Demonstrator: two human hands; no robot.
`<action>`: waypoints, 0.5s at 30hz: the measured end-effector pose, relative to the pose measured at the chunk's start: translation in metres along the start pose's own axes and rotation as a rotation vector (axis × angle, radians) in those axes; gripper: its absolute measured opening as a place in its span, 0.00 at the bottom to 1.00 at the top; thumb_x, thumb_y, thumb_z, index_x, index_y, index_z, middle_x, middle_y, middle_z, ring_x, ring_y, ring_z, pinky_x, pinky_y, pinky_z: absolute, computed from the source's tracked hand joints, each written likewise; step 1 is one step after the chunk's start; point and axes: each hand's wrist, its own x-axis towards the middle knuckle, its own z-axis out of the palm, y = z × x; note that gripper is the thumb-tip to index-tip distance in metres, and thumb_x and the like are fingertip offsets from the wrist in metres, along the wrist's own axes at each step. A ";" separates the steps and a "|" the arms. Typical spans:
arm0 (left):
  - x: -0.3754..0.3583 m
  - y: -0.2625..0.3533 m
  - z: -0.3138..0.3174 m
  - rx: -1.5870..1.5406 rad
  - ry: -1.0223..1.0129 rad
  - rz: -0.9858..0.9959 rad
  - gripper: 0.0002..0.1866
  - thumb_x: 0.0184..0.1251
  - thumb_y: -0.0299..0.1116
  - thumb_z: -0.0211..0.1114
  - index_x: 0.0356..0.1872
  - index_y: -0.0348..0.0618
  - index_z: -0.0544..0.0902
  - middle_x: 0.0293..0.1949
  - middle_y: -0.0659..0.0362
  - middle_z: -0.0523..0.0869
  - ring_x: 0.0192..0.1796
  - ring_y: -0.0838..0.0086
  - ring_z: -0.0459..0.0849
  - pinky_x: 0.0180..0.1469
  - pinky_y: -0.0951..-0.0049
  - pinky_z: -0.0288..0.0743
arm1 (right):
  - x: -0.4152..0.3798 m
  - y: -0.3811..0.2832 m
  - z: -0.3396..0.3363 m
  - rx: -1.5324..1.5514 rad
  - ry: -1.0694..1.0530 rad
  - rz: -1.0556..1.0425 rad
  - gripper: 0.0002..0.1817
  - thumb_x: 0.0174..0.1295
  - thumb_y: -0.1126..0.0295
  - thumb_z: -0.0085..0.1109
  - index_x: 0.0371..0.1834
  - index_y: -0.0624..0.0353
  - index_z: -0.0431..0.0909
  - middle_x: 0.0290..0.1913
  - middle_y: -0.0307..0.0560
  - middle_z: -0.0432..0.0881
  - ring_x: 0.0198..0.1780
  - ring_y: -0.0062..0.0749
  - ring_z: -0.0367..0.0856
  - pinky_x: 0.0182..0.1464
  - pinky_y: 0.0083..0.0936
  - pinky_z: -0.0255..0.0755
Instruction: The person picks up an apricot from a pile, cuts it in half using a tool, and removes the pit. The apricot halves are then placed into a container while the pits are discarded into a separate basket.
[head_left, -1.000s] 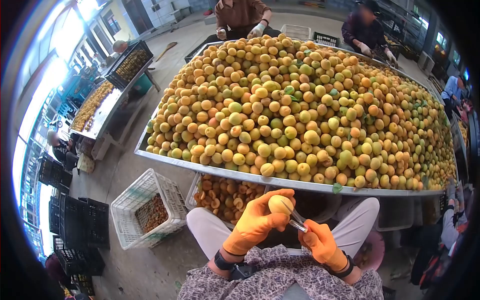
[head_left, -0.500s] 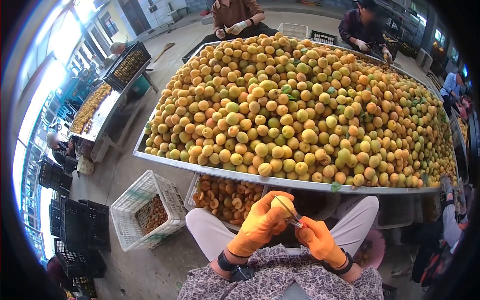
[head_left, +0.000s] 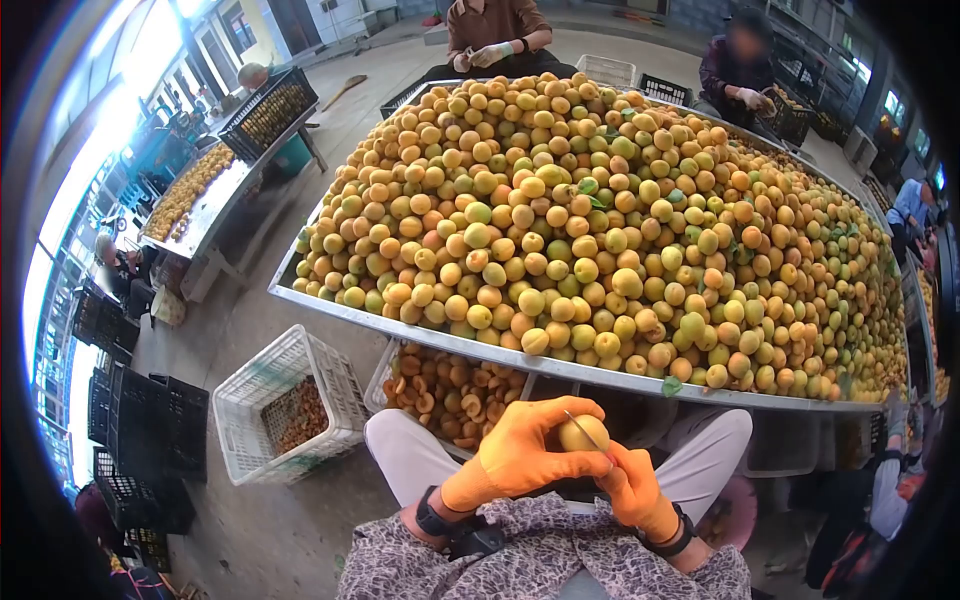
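In the head view, my left hand (head_left: pixel 522 452) wears an orange glove and is curled round a yellow apricot (head_left: pixel 595 427) in front of my lap. My right hand (head_left: pixel 642 497), gloved the same, grips a small knife (head_left: pixel 587 432) whose blade lies across the apricot. Fingers cover most of the knife's handle. Both hands meet at the fruit. Just beyond them stands a crate of halved apricots (head_left: pixel 460 397), under the edge of a metal-rimmed table (head_left: pixel 450 343) heaped with whole apricots (head_left: pixel 560 240).
A white crate (head_left: pixel 236 420) with brown pits (head_left: pixel 300 418) inside stands on the floor to the left. Black crates (head_left: pixel 150 430) are stacked farther left. Two people (head_left: pixel 497 40) sit across the heap. A pink tub (head_left: pixel 738 510) is beside my right knee.
My hands have drawn closer together and slightly lower, the left fingers now wrapped round the apricot's far side. The knife remains across the fruit. The view has shifted slightly.
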 end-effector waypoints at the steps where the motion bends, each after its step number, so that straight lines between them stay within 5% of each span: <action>1: 0.001 0.007 -0.003 -0.002 -0.001 0.002 0.28 0.46 0.30 0.82 0.51 0.37 0.82 0.39 0.61 0.87 0.37 0.82 0.84 0.41 0.80 0.80 | 0.001 0.000 -0.001 -0.024 -0.011 0.007 0.16 0.70 0.60 0.49 0.31 0.62 0.70 0.19 0.49 0.71 0.19 0.41 0.69 0.24 0.30 0.63; 3: 0.003 0.019 -0.006 0.313 -0.034 0.098 0.27 0.46 0.30 0.82 0.50 0.38 0.82 0.37 0.62 0.86 0.37 0.83 0.84 0.40 0.80 0.80 | 0.004 -0.001 0.001 -0.055 -0.020 0.007 0.17 0.70 0.59 0.49 0.32 0.63 0.71 0.19 0.49 0.72 0.19 0.40 0.71 0.24 0.29 0.64; 7: 0.002 -0.004 0.016 -0.561 -0.170 0.190 0.35 0.46 0.36 0.82 0.57 0.34 0.78 0.46 0.55 0.82 0.49 0.69 0.83 0.54 0.72 0.76 | 0.010 -0.003 0.013 0.014 0.134 -0.235 0.24 0.72 0.52 0.43 0.38 0.65 0.76 0.22 0.44 0.76 0.21 0.35 0.74 0.27 0.26 0.66; 8: 0.004 -0.010 0.017 -0.569 -0.277 0.273 0.33 0.57 0.33 0.76 0.63 0.35 0.73 0.51 0.55 0.80 0.55 0.72 0.79 0.54 0.72 0.76 | 0.016 -0.004 0.016 0.026 0.186 -0.326 0.25 0.73 0.51 0.43 0.39 0.65 0.76 0.22 0.43 0.76 0.21 0.35 0.74 0.27 0.26 0.67; 11: -0.005 -0.009 0.021 -0.758 -0.235 0.114 0.32 0.58 0.34 0.75 0.63 0.35 0.73 0.50 0.55 0.81 0.56 0.69 0.80 0.55 0.72 0.76 | 0.008 0.006 0.001 0.003 0.114 -0.301 0.25 0.73 0.50 0.43 0.42 0.65 0.78 0.23 0.43 0.76 0.21 0.35 0.74 0.27 0.27 0.68; 13: -0.007 -0.004 0.011 -0.686 -0.213 0.115 0.30 0.59 0.32 0.74 0.61 0.35 0.74 0.49 0.56 0.81 0.53 0.70 0.81 0.52 0.71 0.76 | 0.011 0.001 -0.006 -0.013 0.009 -0.294 0.23 0.73 0.52 0.44 0.39 0.63 0.77 0.21 0.45 0.75 0.20 0.37 0.74 0.26 0.28 0.68; 15: 0.000 0.006 -0.007 -0.095 -0.282 0.302 0.30 0.54 0.33 0.77 0.58 0.35 0.77 0.53 0.50 0.83 0.52 0.66 0.83 0.53 0.67 0.78 | 0.011 -0.008 -0.012 -0.041 -0.026 -0.245 0.22 0.72 0.52 0.45 0.35 0.62 0.76 0.20 0.45 0.74 0.19 0.39 0.73 0.25 0.29 0.67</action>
